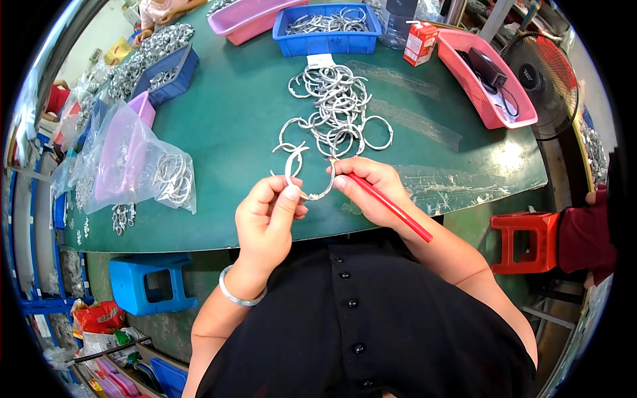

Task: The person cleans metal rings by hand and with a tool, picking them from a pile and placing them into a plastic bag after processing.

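My left hand (265, 222) is closed, thumb and fingers pinching one side of an open silver metal bangle (320, 196). In my right hand (378, 192) lies a red pencil-like stick (398, 211), slanting down to the right. Its tip, near the thumb and forefinger, meets the bangle's other end; whether those fingers also grip the bangle is hard to make out. Just beyond the fingers, a heap of silver bangles (342, 99) spreads over the green tabletop (232, 119). Another open bangle (292, 159) rises just above my left fingertips.
Blue bins (325, 44) (176, 83) hold metal pieces. A pink basket (494, 116) with a black device, a red carton (420, 43) and a fan (541, 83) are at right. Bagged rings (174, 179) lie left. Blue (149, 282) and red stools (524, 242) flank the table. Other people sit nearby.
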`<state>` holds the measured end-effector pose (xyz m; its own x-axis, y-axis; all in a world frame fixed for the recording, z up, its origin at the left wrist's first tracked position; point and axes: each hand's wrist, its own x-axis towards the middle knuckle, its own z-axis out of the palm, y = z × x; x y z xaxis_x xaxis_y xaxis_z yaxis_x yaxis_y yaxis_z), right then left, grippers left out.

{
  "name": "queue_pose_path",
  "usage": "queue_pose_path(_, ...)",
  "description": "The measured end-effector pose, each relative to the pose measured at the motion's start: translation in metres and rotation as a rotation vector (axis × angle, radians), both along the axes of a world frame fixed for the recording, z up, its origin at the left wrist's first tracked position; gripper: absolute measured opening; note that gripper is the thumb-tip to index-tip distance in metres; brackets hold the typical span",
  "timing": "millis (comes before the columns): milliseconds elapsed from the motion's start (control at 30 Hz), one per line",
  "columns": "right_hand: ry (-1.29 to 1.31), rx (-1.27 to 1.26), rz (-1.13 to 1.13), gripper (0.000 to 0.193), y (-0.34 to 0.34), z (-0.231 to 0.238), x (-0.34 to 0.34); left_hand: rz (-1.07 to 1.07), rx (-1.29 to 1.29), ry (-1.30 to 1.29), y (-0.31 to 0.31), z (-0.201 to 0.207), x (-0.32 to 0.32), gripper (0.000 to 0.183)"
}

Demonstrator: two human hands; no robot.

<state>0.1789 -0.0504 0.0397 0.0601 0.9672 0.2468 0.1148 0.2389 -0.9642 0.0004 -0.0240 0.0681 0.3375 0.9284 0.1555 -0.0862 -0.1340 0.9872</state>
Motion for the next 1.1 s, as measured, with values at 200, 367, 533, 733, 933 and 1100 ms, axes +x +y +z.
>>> queue_pose_path(200,0.053,-0.138,0.01,0.016,-0.002,0.004,0.0,-0.049,-0.332,-0.15,0.008,-0.006,-0.005,0.016)
queue_pose_path(367,0.06,-0.138,0.009,0.017,-0.003,0.006,0.0,-0.056,-0.453,-0.175,0.009,-0.008,-0.004,0.018)
queue_pose_path(533,0.05,-0.145,0.017,0.018,-0.003,0.005,0.002,-0.078,-0.494,-0.206,0.01,-0.008,-0.004,0.018)
queue_pose_path(733,0.045,-0.138,0.032,0.018,-0.002,0.001,0.002,-0.114,-0.519,-0.244,0.01,-0.01,-0.005,0.018)
queue_pose_path(933,0.04,-0.149,0.038,0.019,-0.002,0.002,0.002,-0.156,-0.495,-0.277,0.011,-0.013,-0.006,0.017)
queue_pose_path(1100,0.006,-0.116,0.016,0.019,-0.002,0.0,0.005,-0.157,-0.487,-0.286,0.011,-0.015,-0.007,0.016)
